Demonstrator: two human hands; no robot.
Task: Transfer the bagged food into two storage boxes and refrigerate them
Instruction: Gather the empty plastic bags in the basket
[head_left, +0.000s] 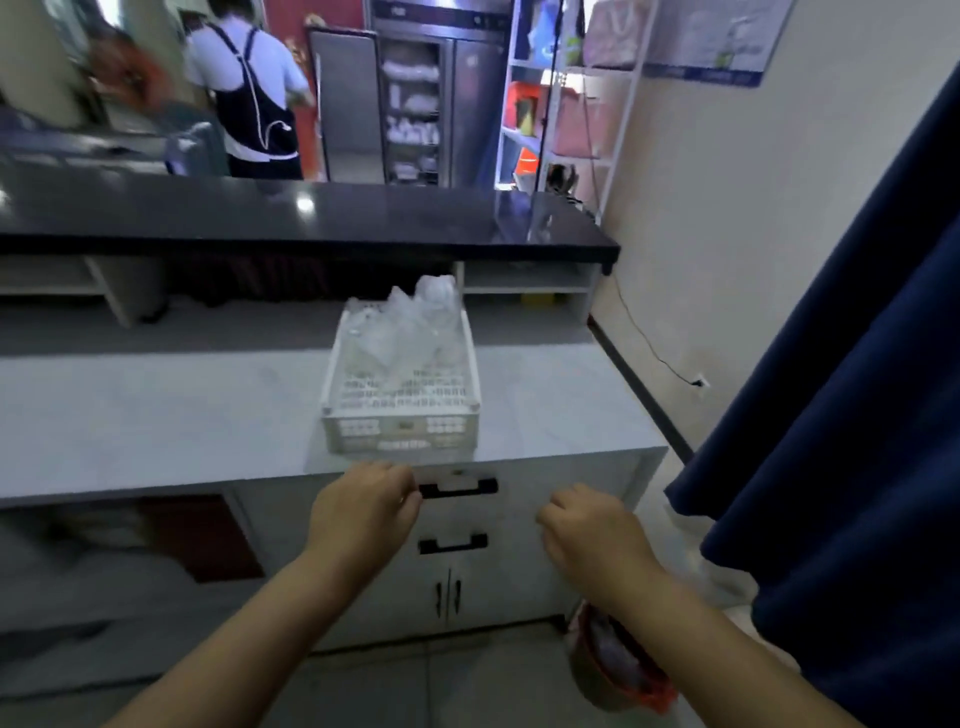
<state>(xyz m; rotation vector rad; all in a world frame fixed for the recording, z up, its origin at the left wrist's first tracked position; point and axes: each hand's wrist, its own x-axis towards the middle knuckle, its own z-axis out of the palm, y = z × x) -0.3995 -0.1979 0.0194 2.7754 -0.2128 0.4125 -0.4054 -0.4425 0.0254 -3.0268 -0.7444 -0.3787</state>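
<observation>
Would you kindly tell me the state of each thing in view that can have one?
Basket: upright on the counter, bags piled at its far end.
Left hand: loosely curled, empty.
Right hand: loosely curled, empty.
Upper drawer: shut.
Lower drawer: shut.
Cabinet doors: shut.
Fridge: left door open, right door shut.
Bin: lined, uncovered.

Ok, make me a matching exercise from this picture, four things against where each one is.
Things:
1 basket
2 bags
3 curtain
4 bin

Places:
A on the floor, lower right
B on the white counter
C inside the basket
D hanging along the right edge

Pairs: 1-B, 2-C, 3-D, 4-A
</observation>
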